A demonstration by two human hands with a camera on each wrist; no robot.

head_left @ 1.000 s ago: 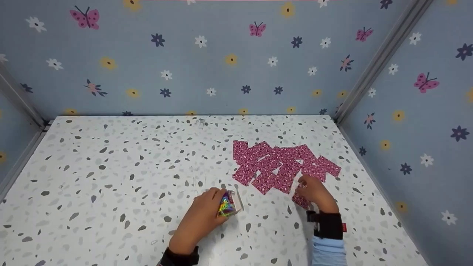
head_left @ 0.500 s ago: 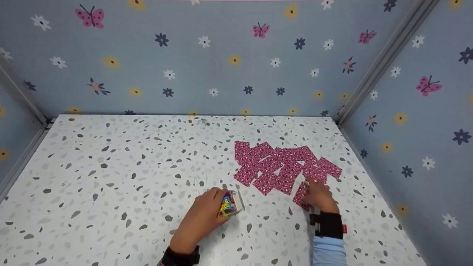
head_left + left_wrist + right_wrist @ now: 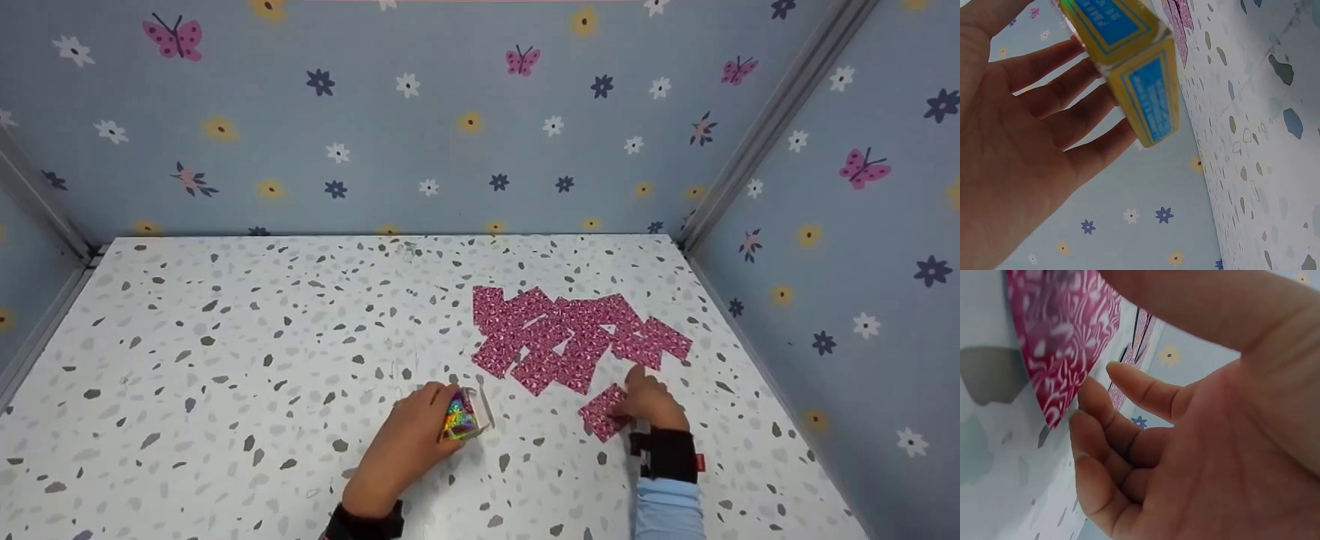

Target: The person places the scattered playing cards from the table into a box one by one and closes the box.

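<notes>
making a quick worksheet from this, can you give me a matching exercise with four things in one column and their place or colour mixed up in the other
1. small box
2. single card
3. other pink cards
4. back wall

A. overlapping on the white table
B. patterned light blue
C. in the right hand
D. in the left hand

Pairs: 1-D, 2-C, 3-A, 4-B

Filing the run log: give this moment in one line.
left hand: holds open-flapped card box | right hand: pinches pink-patterned card | other pink-patterned cards: overlapping on speckled tabletop
</notes>
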